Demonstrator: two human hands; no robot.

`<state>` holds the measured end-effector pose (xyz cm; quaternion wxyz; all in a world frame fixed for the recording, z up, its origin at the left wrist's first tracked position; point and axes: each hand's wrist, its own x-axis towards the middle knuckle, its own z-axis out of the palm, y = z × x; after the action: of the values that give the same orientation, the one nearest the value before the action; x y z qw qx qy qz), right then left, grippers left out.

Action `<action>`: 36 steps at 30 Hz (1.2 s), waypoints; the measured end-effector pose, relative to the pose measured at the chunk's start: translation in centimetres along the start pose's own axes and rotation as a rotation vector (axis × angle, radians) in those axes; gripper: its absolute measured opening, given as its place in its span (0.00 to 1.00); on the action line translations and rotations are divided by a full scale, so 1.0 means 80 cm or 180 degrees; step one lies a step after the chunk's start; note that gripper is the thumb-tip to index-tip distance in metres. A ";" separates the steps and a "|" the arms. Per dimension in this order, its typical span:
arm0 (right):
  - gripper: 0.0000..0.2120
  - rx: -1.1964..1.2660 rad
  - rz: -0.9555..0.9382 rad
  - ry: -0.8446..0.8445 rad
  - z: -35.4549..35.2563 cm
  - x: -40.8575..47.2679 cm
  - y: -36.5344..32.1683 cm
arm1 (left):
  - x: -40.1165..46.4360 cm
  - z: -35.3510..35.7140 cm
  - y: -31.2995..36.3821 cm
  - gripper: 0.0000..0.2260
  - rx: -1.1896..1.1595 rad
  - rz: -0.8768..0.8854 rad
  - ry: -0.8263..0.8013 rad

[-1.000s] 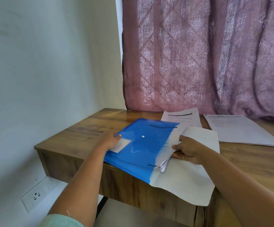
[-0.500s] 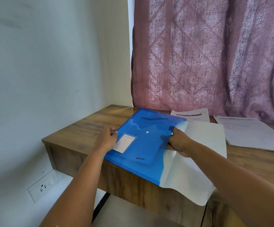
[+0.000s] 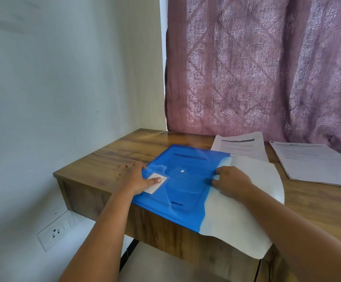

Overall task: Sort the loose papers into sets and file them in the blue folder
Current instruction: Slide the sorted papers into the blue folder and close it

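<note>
On the left end of the brown wooden desk (image 3: pixel 112 157), the blue translucent plastic folder (image 3: pixel 181 180) lies flat, its near edge past the desk's front. My left hand (image 3: pixel 134 178) presses it with flat, spread fingers, thumb on its white label (image 3: pixel 155 181), while my right hand (image 3: pixel 231 181) rests with relaxed fingers at its mouth beside the white flap (image 3: pixel 244 204). I'd keep the left pinning and seat the set fully; 2 printed paper stacks (image 3: pixel 316 161) wait near the curtain.
</note>
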<state>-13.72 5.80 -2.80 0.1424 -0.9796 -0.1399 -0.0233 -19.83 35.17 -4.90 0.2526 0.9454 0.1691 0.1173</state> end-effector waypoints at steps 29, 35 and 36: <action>0.24 -0.0251 0.0798 -0.0072 -0.012 0.114 0.185 | 0.165 0.139 0.291 0.22 -0.0332 0.0509 -0.0654; 0.23 -0.0209 0.0801 0.0079 -0.009 0.115 0.180 | 0.180 0.166 0.305 0.20 -0.0060 0.0224 -0.0814; 0.23 -0.0178 0.0806 0.0085 -0.008 0.116 0.180 | 0.186 0.172 0.304 0.20 -0.0153 0.0135 -0.0826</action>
<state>-0.76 -5.12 -5.34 0.1187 -0.9926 -0.0125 -0.0221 4.34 15.00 -1.92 0.2923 0.9497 0.1121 0.0034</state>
